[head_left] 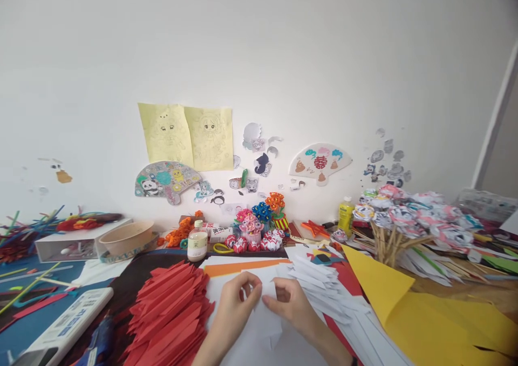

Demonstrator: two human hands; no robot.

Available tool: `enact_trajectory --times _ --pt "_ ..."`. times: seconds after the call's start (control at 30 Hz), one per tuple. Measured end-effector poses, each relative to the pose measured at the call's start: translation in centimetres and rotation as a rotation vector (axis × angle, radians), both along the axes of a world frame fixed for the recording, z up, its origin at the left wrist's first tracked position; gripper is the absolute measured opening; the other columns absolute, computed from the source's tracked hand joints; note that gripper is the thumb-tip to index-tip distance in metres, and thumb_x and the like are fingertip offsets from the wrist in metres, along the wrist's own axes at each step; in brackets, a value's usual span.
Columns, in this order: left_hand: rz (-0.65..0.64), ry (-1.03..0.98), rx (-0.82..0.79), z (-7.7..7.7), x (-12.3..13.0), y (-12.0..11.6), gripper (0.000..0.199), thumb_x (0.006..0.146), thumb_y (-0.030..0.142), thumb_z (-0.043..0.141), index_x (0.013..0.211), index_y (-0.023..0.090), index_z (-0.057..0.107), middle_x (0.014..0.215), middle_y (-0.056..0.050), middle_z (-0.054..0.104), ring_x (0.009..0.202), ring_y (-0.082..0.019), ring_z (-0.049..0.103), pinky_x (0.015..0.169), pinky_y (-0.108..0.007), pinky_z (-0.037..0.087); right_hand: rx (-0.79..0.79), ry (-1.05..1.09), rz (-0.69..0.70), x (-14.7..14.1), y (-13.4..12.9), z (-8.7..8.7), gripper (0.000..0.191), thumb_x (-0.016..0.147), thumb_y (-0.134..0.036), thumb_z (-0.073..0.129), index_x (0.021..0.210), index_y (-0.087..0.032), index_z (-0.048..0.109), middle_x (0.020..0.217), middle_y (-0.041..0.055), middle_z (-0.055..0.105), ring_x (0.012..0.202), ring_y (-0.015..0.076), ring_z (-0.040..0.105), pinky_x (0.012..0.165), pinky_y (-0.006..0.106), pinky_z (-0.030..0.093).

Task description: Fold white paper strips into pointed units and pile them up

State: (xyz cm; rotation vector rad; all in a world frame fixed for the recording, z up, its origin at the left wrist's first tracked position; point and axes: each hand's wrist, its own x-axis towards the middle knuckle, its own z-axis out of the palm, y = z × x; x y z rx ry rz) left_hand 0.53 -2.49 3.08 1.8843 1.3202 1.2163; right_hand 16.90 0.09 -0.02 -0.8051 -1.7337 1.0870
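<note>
My left hand (238, 297) is closed in a pinch, thumb against fingertips. Facing it, my right hand (293, 302) pinches too. Between the two sets of fingertips is a small piece of white paper (268, 289), hard to tell apart from the white sheets (243, 350) below. To the left lies a big heap of folded red paper pieces (170, 317). A pile of folded white paper strips (319, 282) spreads out on the right, over some red paper.
Large yellow sheets (433, 323) cover the right front. Bunched paper flowers on sticks (413, 215) stand behind them. A small bottle (197, 242), a tan basin (126, 233), a white power strip (70, 325) and a blue glue gun (99, 340) lie leftward. A wall closes the back.
</note>
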Motion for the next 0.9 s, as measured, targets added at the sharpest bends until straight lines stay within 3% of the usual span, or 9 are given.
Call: enact_trajectory --times 0.47,0.7,0.9 --pt "-0.061 -0.065 -0.022 -0.47 -0.3 0.27 0.016 0.081 0.029 0.053 0.075 0.016 0.06 0.068 0.0 0.057 0.064 -0.013 0.051 0.058 -0.021 0.036 -0.045 0.045 0.058 0.12 0.01 0.01 0.036 0.074 -0.042 0.066 0.062 -0.018 0.043 0.06 -0.0052 0.031 0.055 0.0093 0.03 0.049 0.022 0.026" --pt "-0.063 -0.08 -0.013 -0.4 -0.12 -0.03 0.016 0.081 0.029 0.052 0.073 0.016 0.058 0.068 0.0 0.057 0.065 -0.013 0.05 0.059 -0.021 0.036 -0.001 -0.001 0.041 0.0 0.05 -0.38 0.039 0.075 -0.041 0.067 0.059 -0.018 0.04 0.059 -0.0058 0.027 0.055 0.0089 0.026 0.048 0.022 0.021" --pt "-0.044 -0.094 -0.012 -0.56 -0.11 0.08 0.02 0.081 0.033 0.053 0.075 0.016 0.06 0.069 -0.001 0.059 0.064 -0.014 0.051 0.056 -0.021 0.036 -0.015 0.021 0.029 0.02 -0.36 0.26 0.041 0.074 -0.041 0.067 0.059 -0.019 0.036 0.06 -0.006 0.027 0.056 0.0087 0.026 0.048 0.022 0.021"
